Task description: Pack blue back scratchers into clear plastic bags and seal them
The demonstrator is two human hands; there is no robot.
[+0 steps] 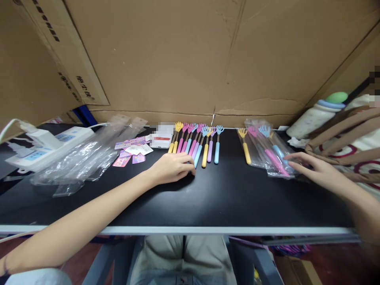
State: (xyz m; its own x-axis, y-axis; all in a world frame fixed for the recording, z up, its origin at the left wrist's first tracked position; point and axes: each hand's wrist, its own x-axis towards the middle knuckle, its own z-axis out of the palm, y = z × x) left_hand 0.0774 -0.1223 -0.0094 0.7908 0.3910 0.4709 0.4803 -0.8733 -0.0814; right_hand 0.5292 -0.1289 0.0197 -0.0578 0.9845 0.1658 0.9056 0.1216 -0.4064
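Observation:
Several hand-shaped back scratchers with yellow, pink, purple and blue handles lie in a row at the middle of the table. My left hand (177, 168) is closed at their near ends, its fingertips on the lower end of a blue back scratcher (198, 153); the fingers partly hide it. On the right, my right hand (314, 171) has its fingers apart, beside clear bags with pink and blue back scratchers (275, 161) inside. A yellow back scratcher (246, 152) lies at the left edge of those bags.
Left stand a white power strip (47, 146) with plugs and a pile of clear plastic bags (80, 162). Printed cards (130, 149) and a white box (162, 136) lie nearby. A bottle (314, 118) and a cloth bag (356, 138) are at right; cardboard (166, 59) walls the back.

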